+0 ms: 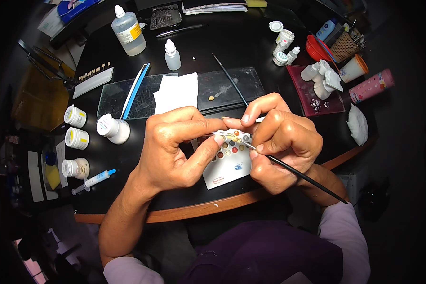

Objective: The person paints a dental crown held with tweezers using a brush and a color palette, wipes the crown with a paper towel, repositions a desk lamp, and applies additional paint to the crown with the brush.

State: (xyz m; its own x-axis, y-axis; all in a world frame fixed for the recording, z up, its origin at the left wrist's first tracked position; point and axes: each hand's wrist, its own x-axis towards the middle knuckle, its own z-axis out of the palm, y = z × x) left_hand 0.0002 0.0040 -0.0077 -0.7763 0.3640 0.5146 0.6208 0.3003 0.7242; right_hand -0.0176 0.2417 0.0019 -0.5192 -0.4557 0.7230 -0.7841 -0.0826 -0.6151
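Observation:
My left hand (pixel 177 149) pinches a thin, shiny metal tool (pixel 218 134) between thumb and index finger. By its tip is a small yellowish piece (pixel 235 138), too small to make out fully. With its fingers closed, my right hand (pixel 286 142) grips a fine brush (pixel 307 178) with a long black handle. The brush tip meets or nearly meets the yellowish piece; I cannot tell which. Beneath both hands lies a white palette (pixel 227 177) with several round coloured wells, partly hidden by my fingers.
Behind my hands are a dark glass slab (pixel 239 80) with a second brush (pixel 229 78) across it, and folded white tissue (pixel 175 92). Jars (pixel 113 128) and a syringe (pixel 99 179) stand or lie left. A red tray (pixel 312 102) with small bottles is at right.

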